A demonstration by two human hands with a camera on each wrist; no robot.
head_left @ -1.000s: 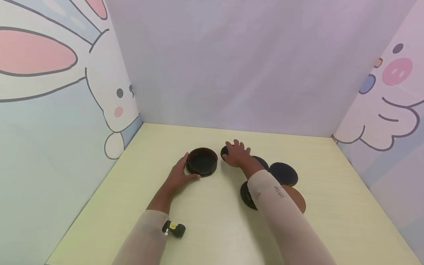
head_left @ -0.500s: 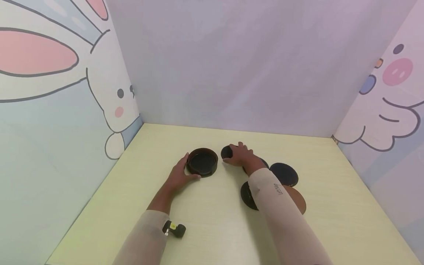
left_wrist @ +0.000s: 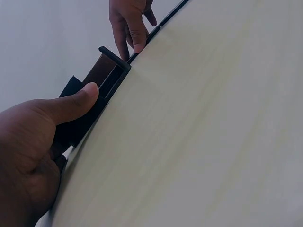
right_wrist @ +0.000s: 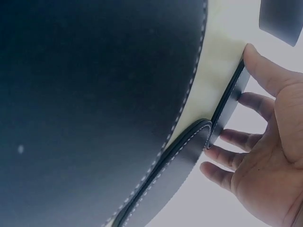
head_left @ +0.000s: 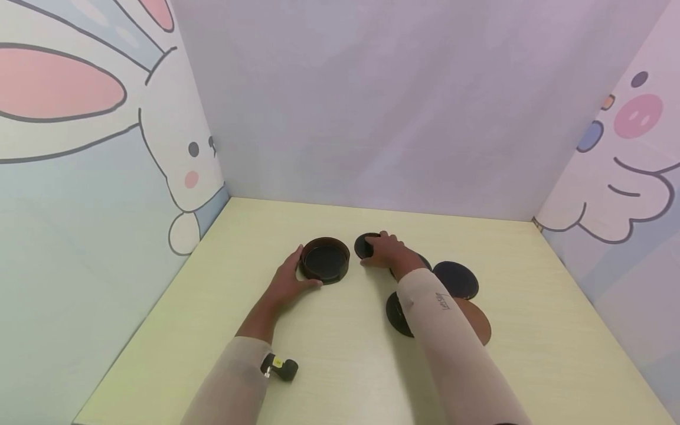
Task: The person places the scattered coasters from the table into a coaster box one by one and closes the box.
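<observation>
On the tabletop my left hand grips the left side of a round dark coaster holder, thumb at its near side and fingers round the far side. The left wrist view shows the thumb pressed on the wall of the holder. To its right lies a black round coaster. My right hand reaches over that coaster's right part, fingertips on it and thumb at its near edge. In the right wrist view the fingers of the right hand are spread along the stitched dark edges.
Several more coasters lie right of the hands: a black one, a brown one partly under the right sleeve, another black one beside the forearm. One more black coaster shows behind the right wrist. Cartoon-printed walls enclose the table.
My right hand has shifted slightly right and nearer across the coaster, uncovering more of its left part. The coaster stays in place. My left hand and the holder have not moved.
</observation>
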